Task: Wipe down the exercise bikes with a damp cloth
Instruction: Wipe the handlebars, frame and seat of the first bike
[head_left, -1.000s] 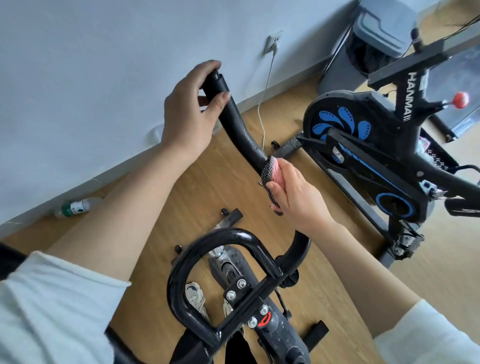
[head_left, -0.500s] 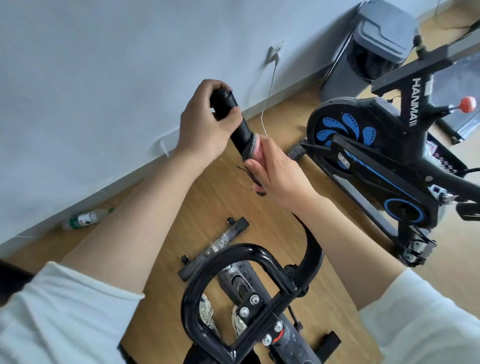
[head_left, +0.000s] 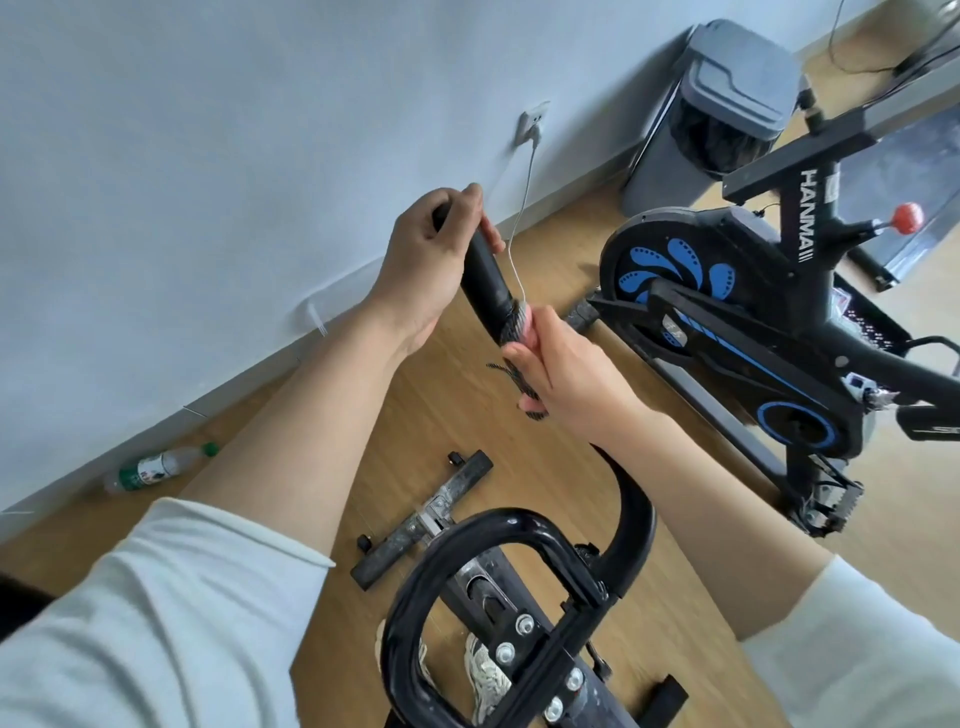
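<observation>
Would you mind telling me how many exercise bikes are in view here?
2. The near bike is in the foreground, below the camera; the second bike stands at right, beside the grey bin. Others may be out of frame.

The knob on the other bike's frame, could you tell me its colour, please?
The knob is red; the head view shows it best.
</observation>
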